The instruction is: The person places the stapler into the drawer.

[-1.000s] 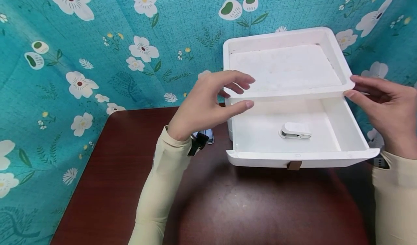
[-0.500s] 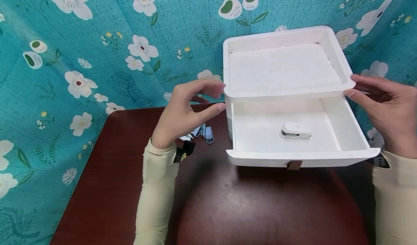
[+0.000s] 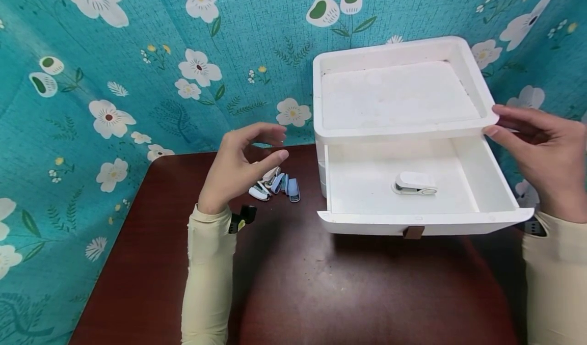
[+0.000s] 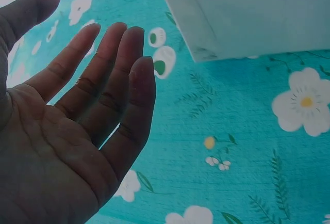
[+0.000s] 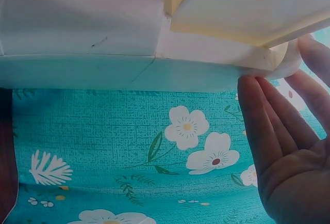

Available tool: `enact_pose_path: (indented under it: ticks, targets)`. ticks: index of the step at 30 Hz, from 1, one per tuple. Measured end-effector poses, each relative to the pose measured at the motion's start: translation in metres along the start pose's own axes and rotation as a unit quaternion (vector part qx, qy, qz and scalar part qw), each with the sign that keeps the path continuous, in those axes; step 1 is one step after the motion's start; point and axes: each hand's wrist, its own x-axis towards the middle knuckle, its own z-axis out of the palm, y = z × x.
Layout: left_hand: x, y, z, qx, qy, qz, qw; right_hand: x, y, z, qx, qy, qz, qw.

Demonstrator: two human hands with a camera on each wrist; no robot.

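From my remote seat I see a dark red-brown table (image 3: 348,294), shiny along its near part. Pale sleeves (image 3: 207,279) cover both forearms. A white drawer (image 3: 367,224) stands pulled out, with a brown tab (image 3: 413,232) near the middle of its front edge. On its floor lies a white clip (image 3: 415,182), a little right of centre and nearer the front edge than the back. My two hands are well apart. The left hand (image 3: 234,166) hangs in the air left of the drawer unit (image 3: 403,131), fingers loosely bent, thumb clear of the fingertips. The right hand (image 3: 550,156) holds the unit's front right corner between thumb and fingers. Small blue and white clips (image 3: 278,183) lie bunched toward the table's far edge, near the unit's left side. Behind everything hangs teal flowered cloth (image 3: 151,80).
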Motion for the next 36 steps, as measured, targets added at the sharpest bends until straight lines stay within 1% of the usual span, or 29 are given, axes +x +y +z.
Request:
enact_pose_path:
  ticks: [3,7,10,14,17,28,36]
  targets:
    - [-0.003,-0.007,-0.001,0.001,-0.005,-0.013,0.9999,0.000,0.000,0.000,-0.004,0.001,0.003,1.0000]
    - [-0.008,-0.017,-0.003,0.002,-0.009,-0.036,0.9993,0.001,0.000,0.000,0.006,-0.003,-0.006,1.0000]
    - [-0.011,-0.025,-0.006,0.007,-0.005,-0.047,0.9988,0.001,-0.002,0.001,0.017,-0.007,-0.017,0.9997]
    - [-0.015,-0.036,-0.010,0.025,0.001,-0.065,0.9976,0.002,-0.003,0.002,0.022,-0.011,-0.019,0.9995]
    - [-0.018,-0.044,-0.011,0.030,0.003,-0.079,0.9964,0.002,-0.003,0.003,0.021,-0.011,-0.019,0.9995]
    - [-0.022,-0.067,-0.010,0.030,-0.002,-0.109,0.9936,0.000,-0.001,0.001,0.018,-0.006,-0.017,0.9997]
    - [-0.024,-0.082,-0.011,0.037,0.000,-0.123,0.9917,-0.001,-0.002,0.001,0.018,-0.005,-0.021,0.9996]
